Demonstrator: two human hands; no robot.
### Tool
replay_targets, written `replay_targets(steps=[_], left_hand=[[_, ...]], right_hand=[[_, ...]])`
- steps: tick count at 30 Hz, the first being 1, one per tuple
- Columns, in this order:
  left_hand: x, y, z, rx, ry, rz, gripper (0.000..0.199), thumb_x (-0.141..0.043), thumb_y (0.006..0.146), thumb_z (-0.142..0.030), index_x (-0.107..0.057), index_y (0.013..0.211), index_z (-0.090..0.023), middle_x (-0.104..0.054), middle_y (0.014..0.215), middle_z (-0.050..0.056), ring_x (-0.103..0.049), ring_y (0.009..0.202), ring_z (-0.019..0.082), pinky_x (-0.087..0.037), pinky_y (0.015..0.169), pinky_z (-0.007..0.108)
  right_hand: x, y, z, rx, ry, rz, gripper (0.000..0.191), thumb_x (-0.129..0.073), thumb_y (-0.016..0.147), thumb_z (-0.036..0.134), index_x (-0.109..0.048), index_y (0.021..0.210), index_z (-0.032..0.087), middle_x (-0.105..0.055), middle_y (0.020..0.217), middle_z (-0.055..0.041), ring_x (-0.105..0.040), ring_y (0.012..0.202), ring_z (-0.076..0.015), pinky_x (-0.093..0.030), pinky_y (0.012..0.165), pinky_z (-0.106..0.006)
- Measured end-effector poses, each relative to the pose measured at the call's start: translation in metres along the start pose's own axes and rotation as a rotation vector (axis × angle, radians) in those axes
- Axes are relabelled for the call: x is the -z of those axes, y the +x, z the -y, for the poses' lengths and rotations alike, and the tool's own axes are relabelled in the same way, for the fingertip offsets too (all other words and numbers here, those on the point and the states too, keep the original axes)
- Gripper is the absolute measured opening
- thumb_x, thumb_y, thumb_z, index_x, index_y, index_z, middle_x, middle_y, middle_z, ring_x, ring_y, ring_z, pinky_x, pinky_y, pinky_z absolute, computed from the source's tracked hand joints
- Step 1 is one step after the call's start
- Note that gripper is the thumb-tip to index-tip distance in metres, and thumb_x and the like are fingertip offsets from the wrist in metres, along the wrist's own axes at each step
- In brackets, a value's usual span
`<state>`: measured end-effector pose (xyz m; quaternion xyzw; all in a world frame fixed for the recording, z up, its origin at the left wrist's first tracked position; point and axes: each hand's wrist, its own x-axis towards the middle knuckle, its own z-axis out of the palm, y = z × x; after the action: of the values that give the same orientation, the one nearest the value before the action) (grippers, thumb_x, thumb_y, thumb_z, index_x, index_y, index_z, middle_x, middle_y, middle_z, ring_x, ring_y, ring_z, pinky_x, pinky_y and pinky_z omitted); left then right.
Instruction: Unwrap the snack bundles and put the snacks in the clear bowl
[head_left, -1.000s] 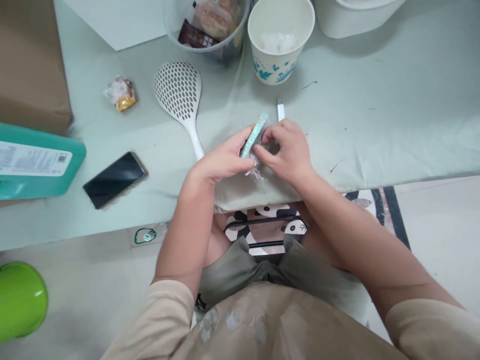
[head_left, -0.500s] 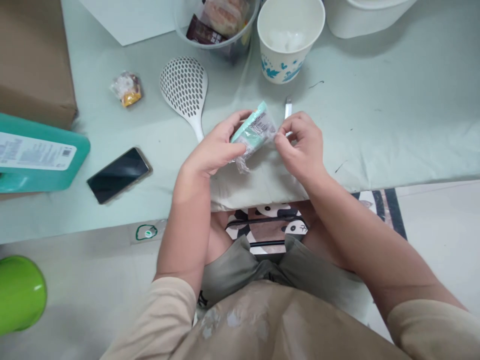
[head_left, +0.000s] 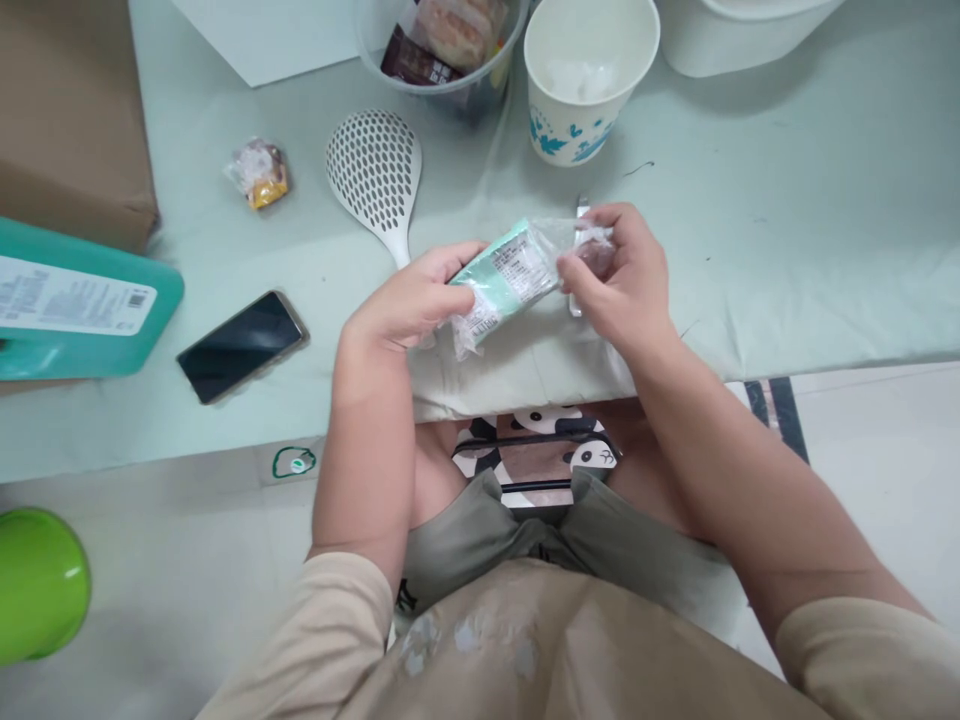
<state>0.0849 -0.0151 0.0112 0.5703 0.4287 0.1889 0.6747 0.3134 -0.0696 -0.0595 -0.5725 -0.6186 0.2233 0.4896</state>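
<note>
My left hand (head_left: 412, 297) grips the left end of a small green and white packet (head_left: 506, 275) in clear plastic wrap. The clear wrap stretches out from the packet's right end, and my right hand (head_left: 626, 275) pinches it between thumb and fingers. Partly behind my right hand lies a slim white and metal tool (head_left: 576, 300). Beyond my left hand rests a white slotted skimmer (head_left: 375, 170), its handle partly hidden by that hand.
Farther back stand a clear tub (head_left: 442, 85) of wrapped snacks, a paper cup (head_left: 574, 130) and a white container (head_left: 739, 40). Leftward are a small wrapped snack (head_left: 260, 175), a phone (head_left: 242, 346), a teal bottle (head_left: 82, 300) and a cardboard box (head_left: 71, 120).
My right hand has moved right and slightly up, drawing the clear wrap out. My left hand has shifted a little left, and the packet now lies flatter, with its printed side showing.
</note>
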Motion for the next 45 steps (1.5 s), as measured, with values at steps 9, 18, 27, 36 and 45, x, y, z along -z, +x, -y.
replay_targets(steps=[9,18,27,36,45], left_hand=[[0.003,0.002,0.006,0.026,-0.067,0.03,0.045,-0.06,0.06,-0.009,-0.075,0.101,-0.02,-0.072,0.089,0.001,-0.07,0.085,0.02,-0.059,0.076,0.031],[-0.028,0.025,0.022,-0.094,-0.351,-0.148,0.044,-0.07,0.075,-0.025,-0.064,0.118,-0.023,-0.075,0.105,0.004,-0.075,0.107,0.028,-0.063,0.084,0.038],[-0.058,0.038,0.027,-0.129,-0.447,-0.184,0.04,-0.061,0.087,-0.04,-0.058,0.124,-0.024,-0.074,0.124,0.008,-0.062,0.138,0.032,-0.055,0.109,0.047],[-0.06,0.035,0.023,-0.104,-0.43,-0.176,0.027,-0.053,0.097,-0.04,-0.061,0.117,-0.024,-0.071,0.115,0.003,-0.07,0.124,0.026,-0.059,0.1,0.04],[-0.058,0.028,0.016,-0.032,-0.529,-0.25,0.05,-0.038,0.099,-0.065,-0.063,0.104,-0.021,-0.067,0.1,0.008,-0.072,0.112,0.028,-0.063,0.082,0.039]], right_hand=[[0.007,0.013,-0.027,-0.045,0.059,-0.225,0.03,-0.052,0.103,0.057,-0.054,0.108,0.028,-0.057,0.076,0.0013,-0.06,0.062,-0.0152,-0.05,0.054,-0.032],[-0.003,-0.004,0.03,-0.078,-0.013,-0.08,0.041,-0.058,0.096,0.06,-0.052,0.081,0.023,-0.052,0.068,0.0018,-0.05,0.061,-0.0132,-0.047,0.061,-0.032],[-0.014,-0.006,0.036,0.047,-0.097,-0.065,0.024,-0.058,0.094,0.031,-0.047,0.073,0.025,-0.058,0.068,0.0011,-0.057,0.067,-0.0161,-0.055,0.078,-0.036],[-0.015,-0.017,0.044,0.404,0.025,0.003,0.019,-0.057,0.1,0.027,-0.056,0.081,0.023,-0.074,0.082,-0.0005,-0.074,0.086,-0.0169,-0.048,0.069,-0.03],[-0.015,-0.019,0.041,0.329,-0.118,0.388,0.041,-0.036,0.107,0.044,-0.061,0.131,0.021,-0.072,0.131,-0.0106,-0.064,0.122,-0.0278,-0.042,0.103,-0.047]])
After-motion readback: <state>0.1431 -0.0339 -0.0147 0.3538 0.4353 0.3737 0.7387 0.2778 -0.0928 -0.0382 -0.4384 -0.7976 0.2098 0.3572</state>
